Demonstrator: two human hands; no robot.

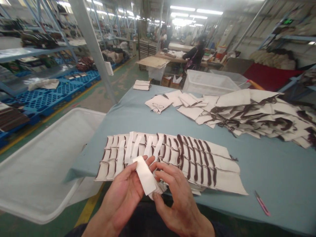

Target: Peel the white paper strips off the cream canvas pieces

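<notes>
My left hand (127, 192) holds a small stack of white strips (146, 176), the thumb pressed on its upper end and the palm turned up. At the stack's lower right end is my right hand (176, 191), its fingers curled and its thumb touching the fanned edges. Beyond both hands lie overlapping rows of cream fabric pieces with dark brown edging (170, 149). Several white strips like those in my hand, such as this loose strip (135, 146), rest across the left part of the rows.
A blue-grey cloth covers the table (123, 118). Cream pieces form a heap (256, 112) at the right; eyeglasses (158, 106) rest farther back. A slim pink-handled tool (263, 203) lies near the front edge. A white bin (56, 158) stands left; another person (196, 54) is behind.
</notes>
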